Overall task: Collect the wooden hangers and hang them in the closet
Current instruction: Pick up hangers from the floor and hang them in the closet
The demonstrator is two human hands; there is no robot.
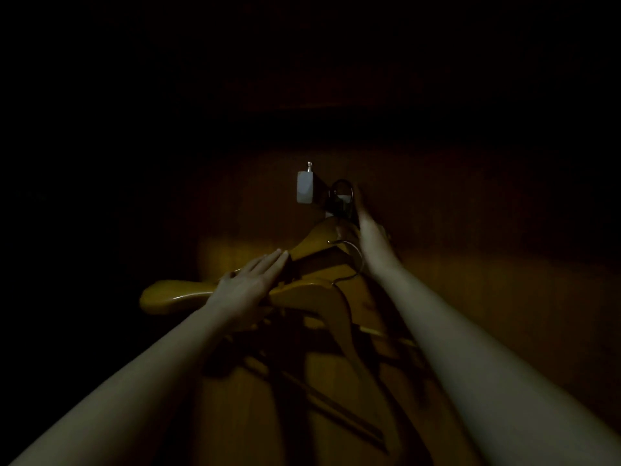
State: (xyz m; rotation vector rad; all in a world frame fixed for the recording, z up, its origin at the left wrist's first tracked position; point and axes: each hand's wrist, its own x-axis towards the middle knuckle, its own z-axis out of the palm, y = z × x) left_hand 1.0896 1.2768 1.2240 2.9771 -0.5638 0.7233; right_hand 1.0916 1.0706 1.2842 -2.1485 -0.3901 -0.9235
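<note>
The scene is very dark. Several wooden hangers hang in a bunch before a wooden back panel (470, 264). The nearest hanger (168, 295) runs left to right below my left hand (248, 284), which lies flat on the bunch with straight fingers. A farther hanger (312, 243) sits behind it, with a thin metal hook (356, 260) showing. My right hand (368, 230) reaches up beside the dark hooks (341, 196) at the top of the bunch; whether its fingers hold anything is hidden in shadow.
A small white tag-like object (305, 188) hangs from a metal pin just left of the hooks. The closet interior above and to the left is black. Lower hanger bars (336, 412) trail down toward me.
</note>
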